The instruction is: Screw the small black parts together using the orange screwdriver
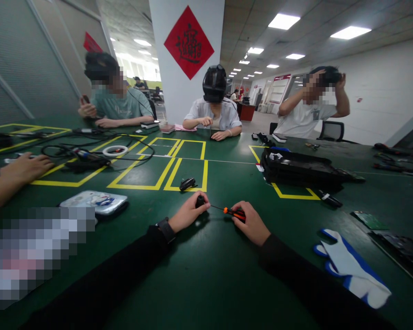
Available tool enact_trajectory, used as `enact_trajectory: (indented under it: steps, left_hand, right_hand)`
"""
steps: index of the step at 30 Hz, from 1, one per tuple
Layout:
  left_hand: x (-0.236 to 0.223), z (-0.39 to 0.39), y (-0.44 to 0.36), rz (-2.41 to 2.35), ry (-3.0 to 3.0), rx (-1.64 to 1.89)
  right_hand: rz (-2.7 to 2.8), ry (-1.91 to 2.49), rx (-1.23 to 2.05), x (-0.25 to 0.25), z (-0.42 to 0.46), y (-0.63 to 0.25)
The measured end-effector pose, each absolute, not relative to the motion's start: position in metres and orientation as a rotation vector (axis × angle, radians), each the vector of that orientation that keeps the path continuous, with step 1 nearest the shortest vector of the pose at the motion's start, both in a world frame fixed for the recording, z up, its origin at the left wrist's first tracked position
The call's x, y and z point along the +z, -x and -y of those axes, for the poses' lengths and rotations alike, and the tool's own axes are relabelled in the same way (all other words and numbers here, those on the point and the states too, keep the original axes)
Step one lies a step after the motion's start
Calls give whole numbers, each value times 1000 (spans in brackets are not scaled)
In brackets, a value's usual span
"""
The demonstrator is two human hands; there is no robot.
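My right hand is closed around the black and orange handle of a screwdriver, its thin shaft pointing left. The shaft's end meets a small black rounded part that my left hand grips between thumb and fingers. What kind of part it is, I cannot make out. Both hands are just above the green table. Beyond them a small dark object lies inside a yellow taped rectangle.
To the right lie a white and blue glove, a green circuit board and a large black casing. A clear case and tangled cables are on the left. Several people sit around; one's hand rests at the left.
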State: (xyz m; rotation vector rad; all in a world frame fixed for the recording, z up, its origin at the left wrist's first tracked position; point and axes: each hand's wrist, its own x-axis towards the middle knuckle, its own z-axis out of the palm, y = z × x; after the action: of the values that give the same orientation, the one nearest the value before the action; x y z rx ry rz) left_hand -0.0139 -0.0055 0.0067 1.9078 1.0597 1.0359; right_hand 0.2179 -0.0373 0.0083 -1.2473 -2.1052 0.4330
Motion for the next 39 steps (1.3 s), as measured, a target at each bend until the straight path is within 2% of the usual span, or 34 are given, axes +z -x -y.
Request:
enact_trajectory:
  steps: [39]
  left_hand:
    - [8,6,14,-1044,-1902,1041]
  right_hand:
    - [2142,1282,372,7,35,-219]
